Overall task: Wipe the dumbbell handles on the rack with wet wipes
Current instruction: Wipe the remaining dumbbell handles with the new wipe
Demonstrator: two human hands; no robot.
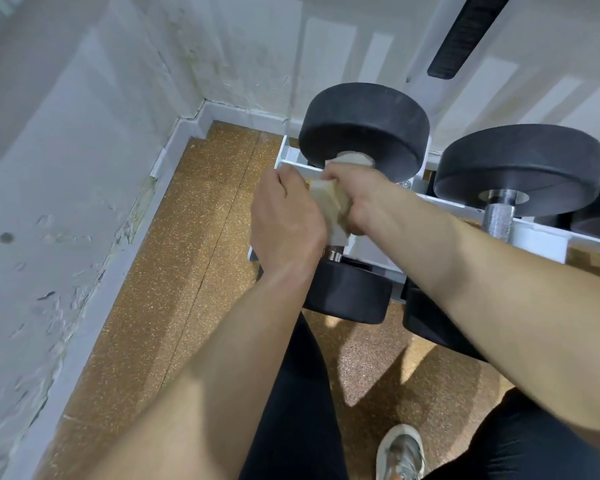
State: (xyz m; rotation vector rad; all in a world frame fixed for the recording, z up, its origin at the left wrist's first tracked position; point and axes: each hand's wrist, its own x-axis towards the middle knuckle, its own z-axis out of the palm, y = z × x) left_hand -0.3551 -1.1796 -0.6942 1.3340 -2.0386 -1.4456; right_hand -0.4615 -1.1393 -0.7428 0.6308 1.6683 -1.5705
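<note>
A black dumbbell [364, 129] lies across the left end of the white rack [534, 237]. Its handle is wrapped in a pale wet wipe [329, 199]. My right hand [359, 199] grips the wrapped handle from above. My left hand [284, 220] curls around the handle's near part, against the wipe. A short stretch of bare metal [331, 254] shows below my left hand, just above the near weight head [347, 292]. A second dumbbell [520, 164] with a bare knurled handle [497, 216] sits to the right.
A white peeling wall [66, 202] with a baseboard runs close on the left and meets the back wall in a corner. Speckled cork-coloured floor [174, 271] lies between wall and rack. My black-clad legs and a grey shoe [400, 452] are at the bottom.
</note>
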